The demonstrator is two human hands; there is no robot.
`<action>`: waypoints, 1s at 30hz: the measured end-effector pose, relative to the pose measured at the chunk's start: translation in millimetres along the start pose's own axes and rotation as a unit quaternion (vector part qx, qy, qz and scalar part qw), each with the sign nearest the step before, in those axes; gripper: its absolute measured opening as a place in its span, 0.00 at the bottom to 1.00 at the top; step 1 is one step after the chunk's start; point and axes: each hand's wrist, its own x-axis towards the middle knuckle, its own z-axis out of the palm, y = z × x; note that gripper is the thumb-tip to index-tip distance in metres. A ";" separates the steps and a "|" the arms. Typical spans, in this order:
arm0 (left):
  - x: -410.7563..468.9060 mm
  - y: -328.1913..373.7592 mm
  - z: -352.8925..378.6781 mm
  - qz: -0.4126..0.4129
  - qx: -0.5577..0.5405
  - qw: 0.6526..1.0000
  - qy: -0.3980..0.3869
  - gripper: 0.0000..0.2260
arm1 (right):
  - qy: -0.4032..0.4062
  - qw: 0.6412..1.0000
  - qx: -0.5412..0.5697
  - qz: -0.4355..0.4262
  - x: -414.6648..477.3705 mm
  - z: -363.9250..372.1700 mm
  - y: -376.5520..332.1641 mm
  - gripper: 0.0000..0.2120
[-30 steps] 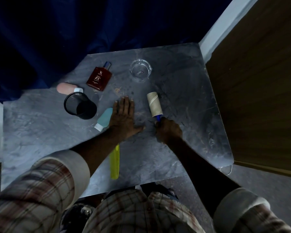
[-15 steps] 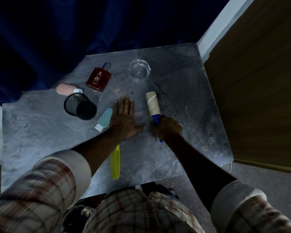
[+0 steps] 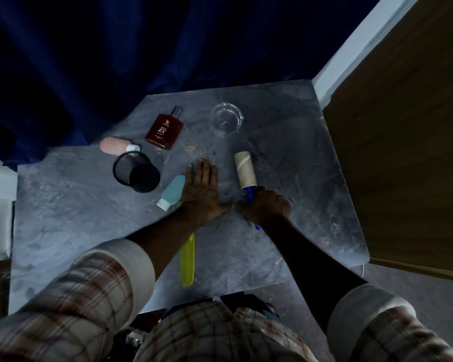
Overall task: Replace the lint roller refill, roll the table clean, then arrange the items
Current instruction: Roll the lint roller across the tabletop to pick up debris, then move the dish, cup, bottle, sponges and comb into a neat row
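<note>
A lint roller (image 3: pixel 245 170) with a tan roll and a blue handle lies on the grey marbled table (image 3: pixel 298 178), its roll pointing away from me. My right hand (image 3: pixel 268 206) is closed around the blue handle. Flat on the table just left of it rests my left hand (image 3: pixel 202 189), fingers together and holding nothing. A pale blue tube (image 3: pixel 171 191) lies against the left hand's edge. Some small crumbs (image 3: pixel 192 148) sit beyond my fingertips.
A black mesh cup (image 3: pixel 135 171) stands left of the tube. Behind it lie a pink tube (image 3: pixel 115 145) and a dark red perfume bottle (image 3: pixel 165 128). A glass ashtray (image 3: pixel 226 118) is at the back. A yellow flat tool (image 3: pixel 187 259) lies near the front edge.
The roller and my right hand have shifted slightly back toward me along the table. My left hand has stayed flat in place.
</note>
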 end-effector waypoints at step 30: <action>152.0 -33.9 -85.6 -0.233 -0.492 0.826 0.148 0.13 | 0.121 0.937 0.291 -0.147 185.0 -98.4 -64.2 0.09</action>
